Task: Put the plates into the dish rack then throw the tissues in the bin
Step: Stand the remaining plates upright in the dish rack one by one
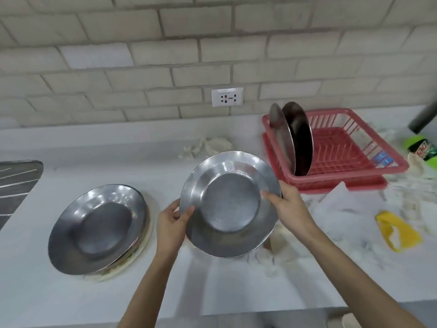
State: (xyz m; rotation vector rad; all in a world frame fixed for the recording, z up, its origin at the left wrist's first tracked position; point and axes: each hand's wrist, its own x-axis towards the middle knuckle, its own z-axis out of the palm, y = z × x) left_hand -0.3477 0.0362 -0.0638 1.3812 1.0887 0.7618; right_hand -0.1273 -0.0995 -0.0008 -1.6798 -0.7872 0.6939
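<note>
My left hand (171, 222) and right hand (287, 205) pinch opposite rims of the plate (229, 203), lifted just left of the rack (354, 147); it looks light, stiff and slick, best gripped by its rim.

Head view, sole camera. Sitting at the person's head, facing forward and tilting down over both forearms onto the white desk (94, 147). Working at close range, the plate (229, 202) filling the centre. Wide lens bowing the brick wall (165, 55) across the top; sink (16, 181) getting clipped at the left edge, dish rack (343, 178) lying at right.
</note>
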